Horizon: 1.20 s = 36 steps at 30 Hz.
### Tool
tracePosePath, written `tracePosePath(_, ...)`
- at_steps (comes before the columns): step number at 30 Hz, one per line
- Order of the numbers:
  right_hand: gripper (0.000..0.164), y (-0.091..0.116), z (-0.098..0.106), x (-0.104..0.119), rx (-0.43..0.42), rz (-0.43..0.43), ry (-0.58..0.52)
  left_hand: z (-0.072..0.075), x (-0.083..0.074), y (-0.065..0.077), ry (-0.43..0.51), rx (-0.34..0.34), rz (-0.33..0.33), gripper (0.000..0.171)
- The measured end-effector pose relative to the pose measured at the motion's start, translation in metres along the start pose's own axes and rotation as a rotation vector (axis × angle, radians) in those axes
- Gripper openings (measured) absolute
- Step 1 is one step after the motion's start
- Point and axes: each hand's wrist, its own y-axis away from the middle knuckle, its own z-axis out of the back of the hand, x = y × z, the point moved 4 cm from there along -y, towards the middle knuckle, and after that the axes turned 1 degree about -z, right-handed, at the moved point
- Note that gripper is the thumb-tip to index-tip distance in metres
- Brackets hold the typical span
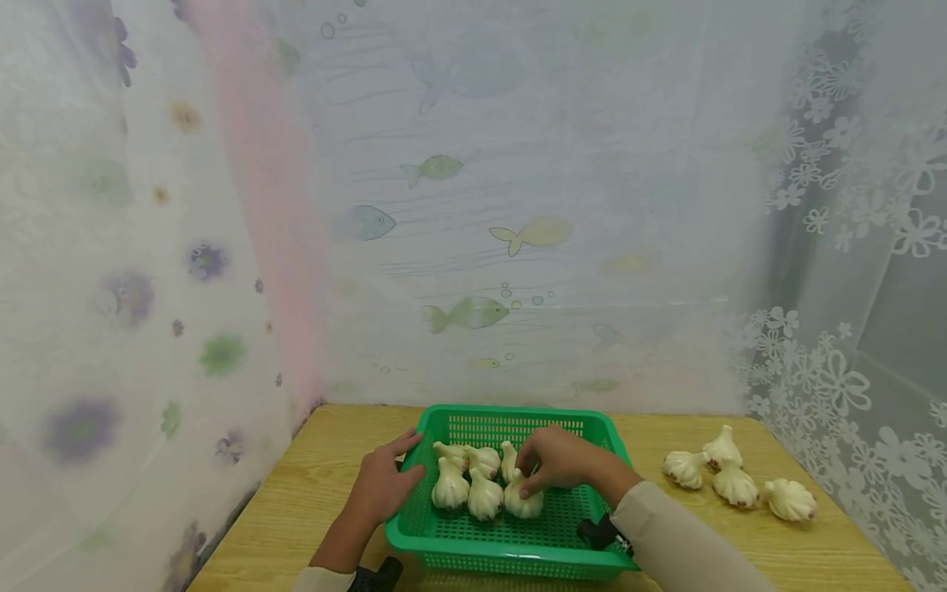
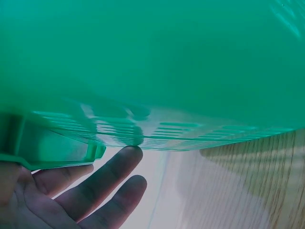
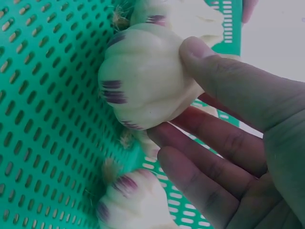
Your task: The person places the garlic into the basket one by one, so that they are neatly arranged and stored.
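Currently, right hand [image 1: 558, 460] reaches in from 4 o'clock, wrist bent down, thumb and fingers pinching a garlic bulb [image 3: 143, 76] near the middle of a green basket [image 1: 510, 552]. Bulb plump, cream-white, purple-streaked. Left hand [image 1: 385, 481] at 9 o'clock rim, fingers extended, parted. Neighbouring bulbs [image 1: 485, 496] 9-to-12; loose bulbs [image 1: 735, 485] on table [image 1: 281, 526], 3 o'clock.

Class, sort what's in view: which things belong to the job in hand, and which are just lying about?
Belongs:
- basket, left hand at its rim
- bulb pinched by the right hand
- basket's other bulbs
- four loose bulbs, probably

Just there:
- fish-print sheet
- flower-print sheet
- table, merely support
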Motion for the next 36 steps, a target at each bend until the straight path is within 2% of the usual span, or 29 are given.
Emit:
tracePosePath(10, 0.024, -0.0046, -0.0005, -0.0009, -0.014, -0.037, 0.01, 0.0002, 0.0025, -0.0018, -0.019, -0.014, -0.012, 0.055)
tracePosePath(19, 0.022, -0.0034, 0.0016, 0.0062, -0.013, -0.02, 0.0, 0.0008, 0.0047, -0.0032, -0.02, -0.02, -0.008, 0.056)
tracePosePath(36, 0.017, -0.0051, -0.0013, 0.0018, 0.004, -0.024, 0.009, -0.0002, 0.0058, -0.0018, -0.014, -0.019, -0.013, 0.055)
